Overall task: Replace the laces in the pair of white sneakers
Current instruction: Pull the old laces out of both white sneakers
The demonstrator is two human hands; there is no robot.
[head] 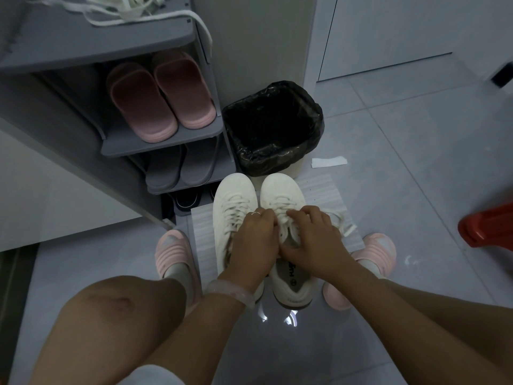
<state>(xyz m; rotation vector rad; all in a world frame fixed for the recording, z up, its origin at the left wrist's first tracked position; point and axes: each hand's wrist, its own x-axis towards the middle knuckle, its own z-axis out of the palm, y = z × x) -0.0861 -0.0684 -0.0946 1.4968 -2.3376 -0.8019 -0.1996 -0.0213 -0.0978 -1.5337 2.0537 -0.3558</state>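
1. The left hand (256, 240) is curling its fingers round the lace (283, 218) of the right sneaker (283, 195).
2. The right hand (311, 240) is pinching the same lace, touching the left hand above the shoe's opening.
3. The left sneaker (234, 201) is standing just beside the left hand, laced.
4. Both shoes are sitting on a white sheet (324, 190).
5. A lined bin (273, 126) is standing beyond the hands, and spare laces (122, 9) are lying on the shoe rack (163, 137) far to their left.
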